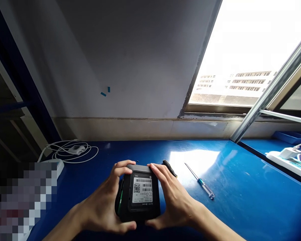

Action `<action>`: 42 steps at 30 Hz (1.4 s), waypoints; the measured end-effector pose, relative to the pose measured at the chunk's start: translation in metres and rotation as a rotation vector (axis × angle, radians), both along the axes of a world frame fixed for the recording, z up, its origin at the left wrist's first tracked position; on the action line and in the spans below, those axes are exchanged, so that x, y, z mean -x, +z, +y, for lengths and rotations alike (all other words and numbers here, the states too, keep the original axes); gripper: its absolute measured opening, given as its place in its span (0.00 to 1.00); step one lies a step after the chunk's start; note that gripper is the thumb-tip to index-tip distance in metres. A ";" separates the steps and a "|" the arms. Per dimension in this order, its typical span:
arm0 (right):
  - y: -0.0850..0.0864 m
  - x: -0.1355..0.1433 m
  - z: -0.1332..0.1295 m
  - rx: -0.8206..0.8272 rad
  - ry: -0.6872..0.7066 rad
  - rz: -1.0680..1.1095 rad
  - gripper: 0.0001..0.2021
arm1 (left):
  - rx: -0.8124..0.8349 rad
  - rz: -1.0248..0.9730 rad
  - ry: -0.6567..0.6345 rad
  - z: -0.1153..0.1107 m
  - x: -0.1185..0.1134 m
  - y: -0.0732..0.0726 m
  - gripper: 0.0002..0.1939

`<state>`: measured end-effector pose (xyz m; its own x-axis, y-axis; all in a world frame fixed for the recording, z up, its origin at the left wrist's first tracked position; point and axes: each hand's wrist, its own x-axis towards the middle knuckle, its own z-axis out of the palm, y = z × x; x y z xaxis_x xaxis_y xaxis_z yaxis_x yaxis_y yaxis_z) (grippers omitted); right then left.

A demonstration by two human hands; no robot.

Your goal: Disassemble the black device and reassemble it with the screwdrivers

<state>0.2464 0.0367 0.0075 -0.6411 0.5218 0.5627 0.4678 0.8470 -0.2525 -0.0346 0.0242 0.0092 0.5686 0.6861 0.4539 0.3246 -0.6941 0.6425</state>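
A black, boxy electronic device [154,197] with a white label [142,190] of barcodes and a QR code sits between my two hands, label side up. My left hand [102,199] wraps its left side, fingers on the grey far edge and thumb at the near edge. Along that side a gap in the casing shows a green circuit board [121,197]. My right hand [175,197] grips the right side the same way. Just beyond it lies a black-handled tool [170,168], partly hidden by that hand. A screwdriver [202,185] with a clear blue handle rests farther right.
On the blue tabletop [240,201], a coiled white cable with a charger [77,149] lies at the far left. A power strip [291,162] with plugs stands at the right, near a blue tray [291,137]. A metal post [271,87] rises before the window. Part of the left is pixelated.
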 end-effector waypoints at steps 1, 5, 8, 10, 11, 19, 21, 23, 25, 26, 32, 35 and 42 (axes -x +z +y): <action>0.000 0.000 0.001 -0.002 -0.002 -0.006 0.74 | -0.013 0.014 0.007 0.002 0.001 -0.003 0.62; 0.000 0.000 0.002 -0.024 -0.005 -0.008 0.71 | -0.062 0.100 0.054 0.004 0.005 -0.007 0.63; 0.001 0.001 0.003 -0.050 -0.012 0.003 0.69 | -0.075 0.164 0.096 0.003 0.006 -0.004 0.61; 0.002 0.002 0.003 -0.060 -0.022 0.004 0.69 | -0.076 0.188 0.116 0.003 0.006 -0.002 0.60; 0.002 0.002 0.002 -0.060 -0.027 0.001 0.69 | -0.077 0.194 0.121 0.003 0.006 -0.001 0.60; 0.001 0.003 0.001 0.009 -0.052 -0.037 0.71 | 0.014 0.268 0.161 0.004 0.010 -0.002 0.57; 0.000 0.003 0.001 0.051 -0.059 -0.043 0.71 | 0.039 0.286 0.163 0.003 0.011 0.000 0.56; -0.001 0.003 0.000 0.122 -0.070 -0.058 0.71 | 0.058 0.302 0.162 0.003 0.011 0.002 0.55; -0.001 0.004 -0.001 0.215 -0.083 -0.080 0.71 | 0.079 0.319 0.162 0.002 0.010 0.006 0.54; 0.000 0.005 -0.001 0.263 -0.090 -0.093 0.71 | 0.094 0.329 0.163 0.001 0.010 0.008 0.53; 0.004 0.010 -0.003 0.462 -0.084 -0.154 0.72 | 0.314 0.370 0.164 -0.003 0.005 0.026 0.45; 0.007 0.011 -0.004 0.511 -0.090 -0.175 0.72 | 0.403 0.380 0.154 -0.004 0.002 0.033 0.44; 0.012 0.013 -0.007 0.541 -0.110 -0.207 0.72 | 0.423 0.367 0.141 -0.003 0.002 0.035 0.44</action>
<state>0.2336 0.0297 0.0200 -0.6348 0.7698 0.0667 0.6316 0.5667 -0.5291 -0.0371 0.0208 0.0445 0.5267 0.8457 -0.0857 0.6494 -0.3352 0.6826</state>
